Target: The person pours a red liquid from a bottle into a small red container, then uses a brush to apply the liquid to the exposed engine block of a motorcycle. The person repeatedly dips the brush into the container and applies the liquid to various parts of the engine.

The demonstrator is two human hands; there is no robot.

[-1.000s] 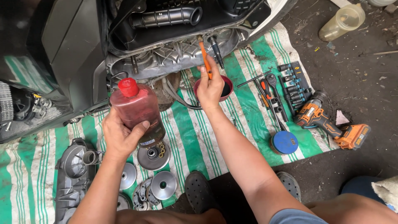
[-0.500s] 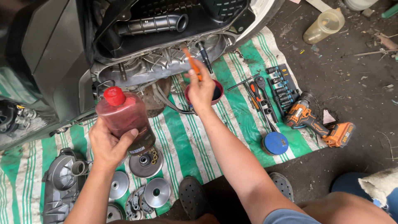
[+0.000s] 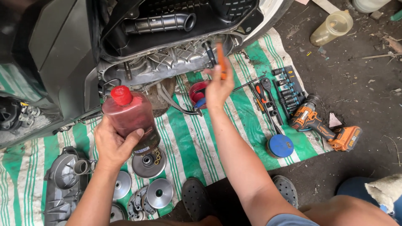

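- Your left hand [image 3: 111, 144] holds the red bottle [image 3: 132, 119] from behind and below; the grip is closed around its lower body, thumb on the right side.
- The bottle stands almost upright, its long axis tilted a little, the red cap [image 3: 122, 95] pointing far toward the engine case [image 3: 161, 65].
- Your right hand [image 3: 217, 88] is closed on an orange tool [image 3: 220, 58], which sticks out above the fingers and points far, just before the engine case.
- Below lies a green-and-white striped cloth [image 3: 188, 138] on dirt ground, with round metal parts [image 3: 148, 163] near you.
- To the right lie a socket set [image 3: 287, 86] and an orange drill [image 3: 322, 125].
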